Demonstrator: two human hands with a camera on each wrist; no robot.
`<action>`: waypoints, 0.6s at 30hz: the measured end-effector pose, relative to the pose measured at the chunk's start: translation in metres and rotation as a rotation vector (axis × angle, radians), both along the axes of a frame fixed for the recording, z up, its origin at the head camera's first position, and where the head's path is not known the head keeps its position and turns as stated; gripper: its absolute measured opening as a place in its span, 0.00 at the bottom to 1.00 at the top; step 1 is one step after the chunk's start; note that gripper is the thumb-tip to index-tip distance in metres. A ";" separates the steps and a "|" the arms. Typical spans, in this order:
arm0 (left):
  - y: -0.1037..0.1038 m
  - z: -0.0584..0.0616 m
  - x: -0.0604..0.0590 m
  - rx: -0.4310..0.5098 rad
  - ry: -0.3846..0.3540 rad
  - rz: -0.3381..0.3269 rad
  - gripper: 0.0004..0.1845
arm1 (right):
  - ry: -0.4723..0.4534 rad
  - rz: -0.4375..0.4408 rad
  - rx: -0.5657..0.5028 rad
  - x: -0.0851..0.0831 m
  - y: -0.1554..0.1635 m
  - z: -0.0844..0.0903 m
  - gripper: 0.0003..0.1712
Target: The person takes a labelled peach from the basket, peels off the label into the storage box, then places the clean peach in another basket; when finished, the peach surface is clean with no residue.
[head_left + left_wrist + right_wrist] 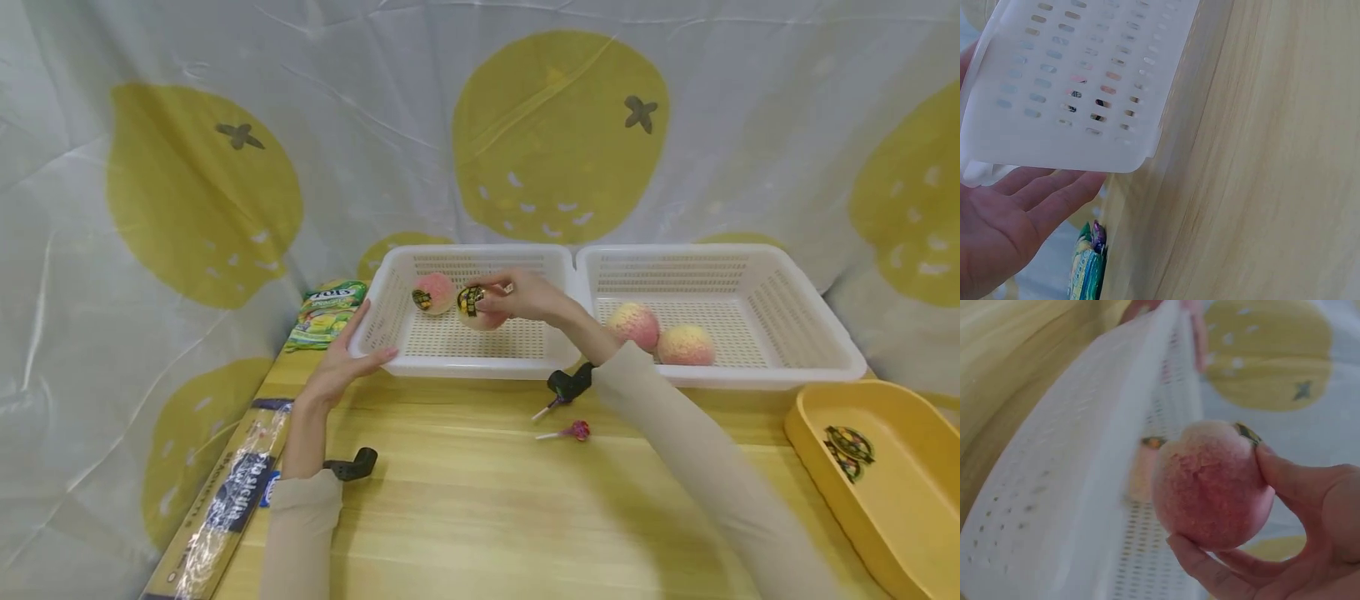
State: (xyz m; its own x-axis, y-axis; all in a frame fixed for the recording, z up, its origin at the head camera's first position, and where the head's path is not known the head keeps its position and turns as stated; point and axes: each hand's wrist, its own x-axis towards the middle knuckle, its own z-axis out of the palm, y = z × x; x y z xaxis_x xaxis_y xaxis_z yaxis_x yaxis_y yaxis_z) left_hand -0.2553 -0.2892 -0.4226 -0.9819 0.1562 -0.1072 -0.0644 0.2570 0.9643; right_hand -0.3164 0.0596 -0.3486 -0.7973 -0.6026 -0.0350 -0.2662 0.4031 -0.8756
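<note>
My right hand (pixel 528 296) pinches a pink and cream toy peach (pixel 483 320) with a dark sticker, between thumb and fingers. It holds this peach over the left white basket (pixel 472 367). Another stickered peach (pixel 433 292) lies in that basket, left of the held one. At the basket's left front corner, my left hand (pixel 335 375) spreads its thumb and fingers about the rim, the fingers mostly straight. From the left wrist, those fingers (pixel 1060 194) reach behind the perforated basket wall. The right wrist view shows the held peach (pixel 1210 487) close up, its sticker partly hidden.
A right white basket (pixel 795 375) holds two peaches, one partly behind my right arm. Lollipops (pixel 577 430) lie in front of the baskets. A yellow tray (pixel 915 467) with stickers stands at right. A green candy bag (pixel 324 317) and a long packet (pixel 232 500) lie at left.
</note>
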 end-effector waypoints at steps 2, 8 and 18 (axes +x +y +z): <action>-0.001 0.001 -0.001 -0.002 -0.003 -0.003 0.55 | 0.017 -0.018 -0.059 0.014 0.018 0.012 0.26; -0.006 0.002 0.000 -0.015 -0.003 0.003 0.55 | -0.015 -0.105 -0.122 0.075 0.080 0.024 0.28; -0.027 0.010 0.004 -0.078 -0.009 0.019 0.54 | 0.095 -0.284 0.005 0.160 0.148 -0.032 0.26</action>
State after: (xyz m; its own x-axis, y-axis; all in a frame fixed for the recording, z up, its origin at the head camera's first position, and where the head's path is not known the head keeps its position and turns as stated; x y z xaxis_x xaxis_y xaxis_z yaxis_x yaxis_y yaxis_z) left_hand -0.2509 -0.3158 -0.4126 -0.9834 0.1287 -0.1275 -0.0788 0.3300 0.9407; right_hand -0.1560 0.2078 -0.3807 -0.9338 -0.3549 0.0457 -0.2230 0.4771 -0.8501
